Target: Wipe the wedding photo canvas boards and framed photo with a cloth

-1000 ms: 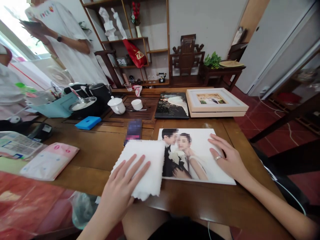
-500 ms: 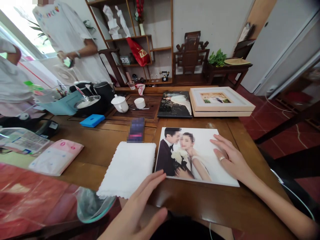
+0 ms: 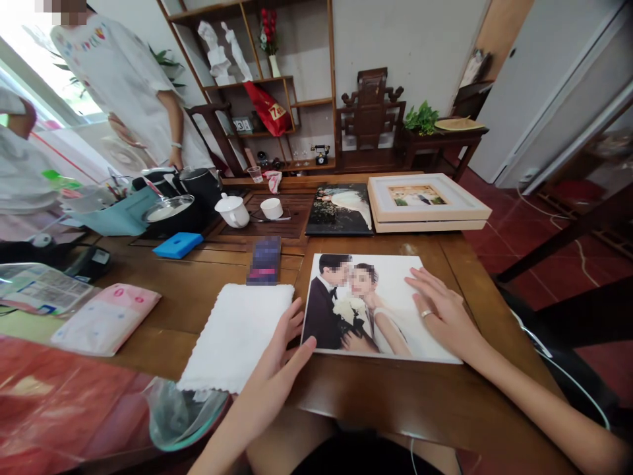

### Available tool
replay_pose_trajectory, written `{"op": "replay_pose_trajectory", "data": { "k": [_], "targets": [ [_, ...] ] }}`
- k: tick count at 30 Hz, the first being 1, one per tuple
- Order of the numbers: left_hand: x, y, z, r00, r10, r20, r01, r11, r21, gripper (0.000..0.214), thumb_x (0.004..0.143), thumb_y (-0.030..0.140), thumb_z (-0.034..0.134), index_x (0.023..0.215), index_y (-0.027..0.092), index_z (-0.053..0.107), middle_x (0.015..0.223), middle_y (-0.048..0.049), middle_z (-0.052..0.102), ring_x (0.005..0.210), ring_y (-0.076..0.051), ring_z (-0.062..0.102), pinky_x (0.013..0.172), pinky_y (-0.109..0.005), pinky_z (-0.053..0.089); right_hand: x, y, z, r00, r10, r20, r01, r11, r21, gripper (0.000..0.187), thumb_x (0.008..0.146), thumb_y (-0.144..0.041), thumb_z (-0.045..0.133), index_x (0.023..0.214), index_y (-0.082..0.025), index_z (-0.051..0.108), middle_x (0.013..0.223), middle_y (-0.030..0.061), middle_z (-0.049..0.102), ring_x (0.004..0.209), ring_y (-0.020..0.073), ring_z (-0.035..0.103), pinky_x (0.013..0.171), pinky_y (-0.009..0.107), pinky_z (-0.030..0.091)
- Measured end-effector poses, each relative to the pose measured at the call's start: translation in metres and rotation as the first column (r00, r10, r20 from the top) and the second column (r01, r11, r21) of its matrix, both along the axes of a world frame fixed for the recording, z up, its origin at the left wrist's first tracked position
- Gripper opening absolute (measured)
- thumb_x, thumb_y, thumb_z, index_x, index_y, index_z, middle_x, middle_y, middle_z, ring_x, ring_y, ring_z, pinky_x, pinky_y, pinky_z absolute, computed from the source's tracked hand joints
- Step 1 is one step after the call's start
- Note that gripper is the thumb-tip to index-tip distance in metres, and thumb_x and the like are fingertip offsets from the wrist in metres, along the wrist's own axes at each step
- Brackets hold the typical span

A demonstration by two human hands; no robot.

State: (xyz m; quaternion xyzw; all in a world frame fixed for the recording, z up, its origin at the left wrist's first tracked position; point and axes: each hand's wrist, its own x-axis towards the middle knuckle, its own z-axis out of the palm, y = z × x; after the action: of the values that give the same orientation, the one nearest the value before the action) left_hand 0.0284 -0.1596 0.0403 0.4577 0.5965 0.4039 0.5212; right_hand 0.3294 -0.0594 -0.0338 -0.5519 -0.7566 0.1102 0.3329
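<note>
A wedding photo panel lies flat on the wooden table in front of me, picturing a couple with a white bouquet. My right hand rests on its right part with fingers spread, a ring on one finger. At the lower left corner is my left hand, fingers apart, the thumb at the panel's edge and the other fingers along its left side. A folded white cloth with a scalloped edge lies left of the panel, partly behind my left hand. Beyond the cloth sits a dark blue item, partly blurred.
Behind the panel lie a dark photo album and a framed picture. A white teapot, a cup and a blue block stand further left. A bin is below the table's near edge. Two people stand at the far left.
My left hand has moved up to the panel's left edge, its fingers now beside it. My right hand stays on the panel. The standing person's arm has lowered toward the table.
</note>
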Motion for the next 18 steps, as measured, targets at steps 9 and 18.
{"op": "replay_pose_trajectory", "data": {
  "k": [9,18],
  "targets": [
    [0.01,0.0,0.022,0.861,0.222,0.457,-0.212,0.975,-0.074,0.075,0.084,0.04,0.069,0.149,0.025,0.034,0.132,-0.0138,0.063,0.126,-0.03,0.056,0.1,-0.042,0.044,-0.04,-0.053,0.046,0.822,0.44,0.361,-0.506,0.856,0.11,0.079,0.087,-0.049,0.059,0.153,-0.015,0.029,0.153,0.0164,0.041,0.143,0.036,0.032,0.111,0.06,0.034],
    [0.026,-0.012,0.045,0.868,0.169,0.467,-0.224,0.972,0.065,0.07,0.09,0.043,0.059,0.151,0.024,0.031,0.133,-0.0135,0.062,0.13,-0.032,0.051,0.102,-0.045,0.043,-0.075,-0.065,0.048,0.818,0.226,0.529,-0.466,0.799,0.38,0.062,0.086,-0.008,0.052,0.147,-0.008,0.039,0.146,0.0176,0.048,0.134,0.0412,0.045,0.095,0.056,0.052]
  ]
}}
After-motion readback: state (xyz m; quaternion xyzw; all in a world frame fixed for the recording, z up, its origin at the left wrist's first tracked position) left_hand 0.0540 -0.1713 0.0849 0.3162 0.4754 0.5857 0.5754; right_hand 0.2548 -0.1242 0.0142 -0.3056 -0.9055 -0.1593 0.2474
